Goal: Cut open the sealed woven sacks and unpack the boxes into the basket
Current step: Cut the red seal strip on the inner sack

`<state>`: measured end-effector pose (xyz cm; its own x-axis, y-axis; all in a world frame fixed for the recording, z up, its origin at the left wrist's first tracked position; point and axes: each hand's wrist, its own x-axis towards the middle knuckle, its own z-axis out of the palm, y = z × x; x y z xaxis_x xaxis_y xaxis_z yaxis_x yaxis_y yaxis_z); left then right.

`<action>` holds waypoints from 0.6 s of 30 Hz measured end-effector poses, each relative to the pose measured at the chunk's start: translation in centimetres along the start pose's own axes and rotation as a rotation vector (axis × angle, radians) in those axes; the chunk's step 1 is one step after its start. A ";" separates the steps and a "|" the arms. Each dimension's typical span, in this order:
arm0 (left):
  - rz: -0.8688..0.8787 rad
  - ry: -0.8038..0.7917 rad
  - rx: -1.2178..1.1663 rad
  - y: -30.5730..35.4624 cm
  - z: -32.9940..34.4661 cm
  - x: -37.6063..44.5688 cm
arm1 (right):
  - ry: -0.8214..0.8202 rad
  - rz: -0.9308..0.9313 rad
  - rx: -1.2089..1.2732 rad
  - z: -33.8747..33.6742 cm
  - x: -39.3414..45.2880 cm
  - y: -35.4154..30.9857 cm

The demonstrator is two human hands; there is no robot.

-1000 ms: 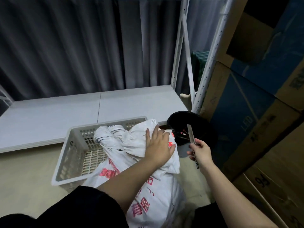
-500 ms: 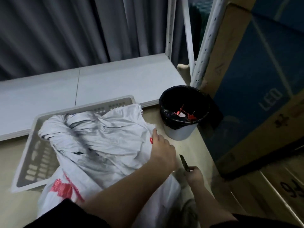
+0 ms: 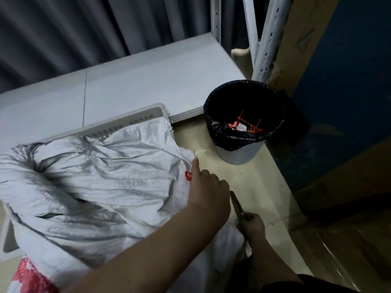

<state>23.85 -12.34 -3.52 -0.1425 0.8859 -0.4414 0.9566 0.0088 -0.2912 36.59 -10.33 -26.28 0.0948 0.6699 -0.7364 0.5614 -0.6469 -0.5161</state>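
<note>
Covering basket (image 3: 118,125), sack (image 3: 95,182) under flat left hand (image 3: 208,195), right hand (image 3: 252,226) gripping cutter (image 3: 237,205) (bin (image 3: 243,153) holds red scraps (image 3: 246,125))

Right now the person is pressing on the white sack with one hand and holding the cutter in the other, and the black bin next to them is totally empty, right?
Not quite. The head view shows the bin is not empty: red scraps lie inside. The rest holds: the left hand presses the white sack and the right hand holds the cutter.
</note>
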 end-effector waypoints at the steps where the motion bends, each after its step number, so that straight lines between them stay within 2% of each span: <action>1: 0.002 0.000 0.000 0.0 0.0 -0.1 | -0.004 0.026 -0.011 0.1 0.2 0.3; 5: 0.008 -0.004 -0.009 0.0 -0.2 -0.4 | 0.012 0.130 0.002 -0.4 0.5 1.0; 9: 0.009 0.011 -0.034 -0.1 -0.1 -0.4 | -0.067 0.236 0.006 -0.8 0.9 1.6; 11: 0.015 0.022 -0.036 -0.2 -0.1 -0.4 | -0.018 0.238 0.041 -1.1 0.4 1.0; 14: 0.022 0.081 -0.130 -0.4 -0.3 -0.5 | 0.087 0.120 0.070 -1.2 -0.6 -0.7; 18: 0.003 0.257 -0.330 -0.8 -1.1 -1.1 | 0.119 -0.054 0.167 -1.4 -3.0 -5.7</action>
<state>23.52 -12.82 -1.87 -0.1111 0.9728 -0.2032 0.9930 0.1168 0.0160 34.28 -8.09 -20.49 0.1706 0.7373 -0.6537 0.4253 -0.6535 -0.6261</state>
